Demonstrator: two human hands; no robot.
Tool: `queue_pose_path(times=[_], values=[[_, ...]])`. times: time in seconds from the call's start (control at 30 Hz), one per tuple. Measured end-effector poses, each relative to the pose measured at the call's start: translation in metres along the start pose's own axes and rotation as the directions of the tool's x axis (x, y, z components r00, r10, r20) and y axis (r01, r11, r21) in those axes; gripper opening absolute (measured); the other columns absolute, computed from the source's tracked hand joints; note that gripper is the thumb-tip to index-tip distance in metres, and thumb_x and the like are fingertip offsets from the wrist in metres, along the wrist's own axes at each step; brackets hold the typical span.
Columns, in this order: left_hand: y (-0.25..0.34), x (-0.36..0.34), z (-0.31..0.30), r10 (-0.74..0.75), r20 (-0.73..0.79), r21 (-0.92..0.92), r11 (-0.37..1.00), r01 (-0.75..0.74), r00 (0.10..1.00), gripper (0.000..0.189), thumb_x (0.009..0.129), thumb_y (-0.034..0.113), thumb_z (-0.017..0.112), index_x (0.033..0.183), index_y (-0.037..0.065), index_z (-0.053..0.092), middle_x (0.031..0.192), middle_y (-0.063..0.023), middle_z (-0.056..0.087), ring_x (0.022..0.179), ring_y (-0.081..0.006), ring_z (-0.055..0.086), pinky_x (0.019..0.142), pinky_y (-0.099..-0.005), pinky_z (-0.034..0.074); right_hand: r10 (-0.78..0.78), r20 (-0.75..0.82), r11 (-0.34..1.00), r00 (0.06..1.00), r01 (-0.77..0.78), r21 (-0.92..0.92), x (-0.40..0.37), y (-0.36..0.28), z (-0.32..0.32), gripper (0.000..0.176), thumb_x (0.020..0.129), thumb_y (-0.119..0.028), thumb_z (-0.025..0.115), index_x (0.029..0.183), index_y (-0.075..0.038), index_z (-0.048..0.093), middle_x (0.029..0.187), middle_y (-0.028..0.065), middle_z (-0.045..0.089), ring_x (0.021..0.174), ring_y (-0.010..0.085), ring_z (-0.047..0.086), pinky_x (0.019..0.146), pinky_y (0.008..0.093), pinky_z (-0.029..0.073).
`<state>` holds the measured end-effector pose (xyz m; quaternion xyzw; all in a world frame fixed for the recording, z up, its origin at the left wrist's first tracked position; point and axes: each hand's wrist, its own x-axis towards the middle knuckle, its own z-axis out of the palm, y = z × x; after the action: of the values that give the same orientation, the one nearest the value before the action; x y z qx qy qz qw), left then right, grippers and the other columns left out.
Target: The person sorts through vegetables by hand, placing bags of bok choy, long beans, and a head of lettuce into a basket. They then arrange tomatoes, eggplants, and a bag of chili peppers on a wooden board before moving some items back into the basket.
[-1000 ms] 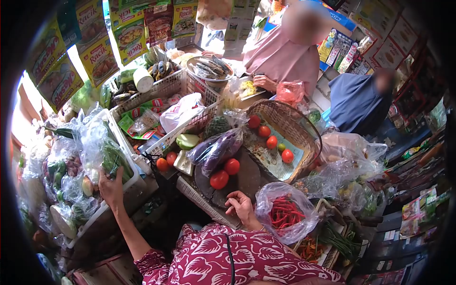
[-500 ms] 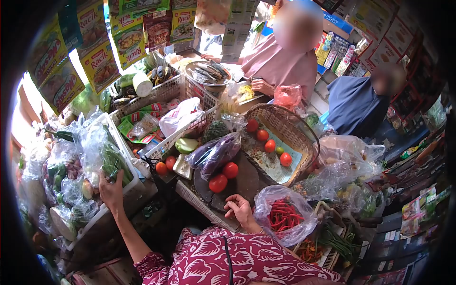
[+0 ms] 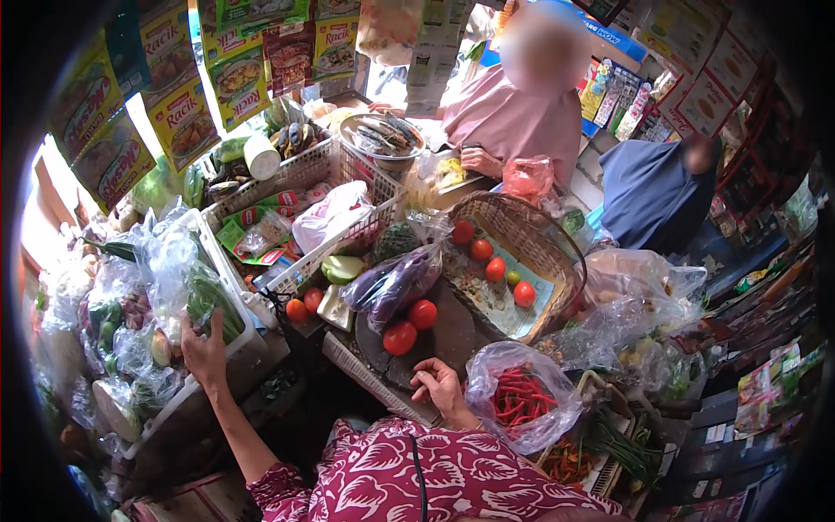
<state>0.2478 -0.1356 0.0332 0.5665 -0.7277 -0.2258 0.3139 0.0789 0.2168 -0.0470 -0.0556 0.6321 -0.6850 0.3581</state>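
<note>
At the left, my left hand [image 3: 205,355] is at the lower end of a clear plastic bag of long green beans [image 3: 205,300] in a white crate [image 3: 152,424]. Thumb and forefinger close around the beans' end; the other fingers are partly hidden. My right hand [image 3: 442,388] hovers by the near edge of a round dark board [image 3: 461,335], fingers loosely bent and somewhat apart, holding nothing. Two large tomatoes [image 3: 400,337] and a bag of purple eggplants [image 3: 396,283] lie on that board. To the right of this hand sits an open plastic bag of red chillies [image 3: 522,396].
A wicker basket [image 3: 570,287] with several tomatoes stands beyond the board. Behind are a white crate of packets [image 3: 335,228] and a bowl of fish [image 3: 383,137]. Seasoning sachets [image 3: 174,113] hang overhead. Across the stall is a person in pink [image 3: 513,113]; another wears dark blue [image 3: 652,187].
The person in dark blue has shifted slightly and turned their head. My hands stay almost where they were, and the produce has not visibly moved.
</note>
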Motion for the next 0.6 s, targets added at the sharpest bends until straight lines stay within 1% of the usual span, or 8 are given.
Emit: queue_pose_path(times=[0.03,0.1,0.13,0.2,0.33,0.4,0.5,0.6], values=[[0.002,0.000,-0.001,0.000,-0.003,0.000,1.000,0.000,1.000,0.067,0.073,0.049,0.066,0.117,0.000,0.053,0.098,-0.0169,0.060,0.087,-0.0303,0.057,0.079,-0.0376,0.043,-0.001,0.002,1.000,1.000,0.001,0.000,0.001,0.000,0.000,0.015,0.087,-0.012,0.052,0.098,-0.002,0.054,0.076,0.0057,0.061,0.051,0.0111,0.060,0.045,0.0187,0.042],[0.005,-0.001,-0.005,-0.031,0.032,-0.180,0.983,0.036,0.999,0.063,0.077,0.045,0.065,0.118,-0.001,0.051,0.098,-0.0143,0.060,0.087,-0.0237,0.057,0.078,-0.0337,0.043,0.014,-0.004,1.000,1.000,-0.014,-0.003,0.000,0.001,0.000,0.015,0.087,-0.013,0.052,0.097,-0.003,0.055,0.076,0.0055,0.061,0.051,0.0109,0.060,0.043,0.0182,0.040],[0.003,0.000,-0.004,-0.032,0.032,-0.177,0.983,0.037,0.999,0.063,0.077,0.045,0.065,0.118,-0.001,0.051,0.098,-0.0143,0.060,0.087,-0.0237,0.057,0.078,-0.0337,0.043,0.017,-0.003,1.000,1.000,-0.017,-0.002,0.000,0.001,0.000,0.015,0.087,-0.013,0.052,0.097,-0.003,0.055,0.076,0.0055,0.061,0.051,0.0109,0.060,0.043,0.0182,0.040],[-0.008,0.004,0.002,0.051,-0.023,-0.295,0.954,-0.055,0.998,0.059,0.080,0.039,0.065,0.119,-0.002,0.049,0.097,-0.0107,0.061,0.085,-0.0174,0.055,0.076,-0.0308,0.043,0.003,0.001,1.000,1.000,-0.003,0.000,0.000,0.002,-0.001,0.015,0.087,-0.013,0.052,0.097,-0.003,0.055,0.076,0.0054,0.061,0.050,0.0108,0.060,0.042,0.0181,0.038],[-0.031,0.016,0.012,0.070,-0.051,-0.338,0.937,-0.084,0.996,0.051,0.081,0.031,0.066,0.115,-0.004,0.052,0.094,-0.0070,0.061,0.082,-0.0129,0.054,0.073,-0.0280,0.043,0.007,-0.001,1.000,1.000,-0.007,0.007,0.001,0.003,-0.001,0.015,0.087,-0.013,0.052,0.097,-0.003,0.055,0.076,0.0053,0.061,0.050,0.0109,0.060,0.042,0.0182,0.039],[-0.030,0.018,0.008,0.082,0.142,-0.609,0.793,0.021,0.986,0.041,0.082,0.024,0.066,0.111,-0.004,0.055,0.091,-0.0043,0.061,0.079,-0.0102,0.053,0.072,-0.0242,0.042,0.005,-0.006,1.000,1.000,-0.005,0.002,0.001,0.003,-0.001,0.014,0.087,-0.013,0.052,0.097,-0.003,0.055,0.076,0.0051,0.061,0.050,0.0109,0.060,0.042,0.0182,0.039],[-0.027,0.018,0.005,0.051,0.165,-0.586,0.808,0.056,0.985,0.034,0.083,0.020,0.065,0.106,-0.003,0.057,0.090,-0.0031,0.061,0.078,-0.0078,0.053,0.071,-0.0211,0.041,0.001,-0.005,1.000,1.000,-0.001,0.004,0.000,0.001,0.000,0.014,0.087,-0.013,0.053,0.098,-0.004,0.055,0.075,0.0047,0.061,0.050,0.0110,0.060,0.042,0.0182,0.039],[-0.030,0.019,0.005,0.071,0.161,-0.577,0.816,0.035,0.984,0.035,0.083,0.021,0.065,0.106,-0.004,0.056,0.092,-0.0046,0.061,0.080,-0.0096,0.053,0.073,-0.0227,0.041,0.004,-0.007,1.000,1.000,-0.004,-0.004,0.000,0.000,0.000,0.014,0.087,-0.012,0.052,0.098,-0.004,0.054,0.075,0.0045,0.061,0.050,0.0108,0.059,0.042,0.0182,0.039]])
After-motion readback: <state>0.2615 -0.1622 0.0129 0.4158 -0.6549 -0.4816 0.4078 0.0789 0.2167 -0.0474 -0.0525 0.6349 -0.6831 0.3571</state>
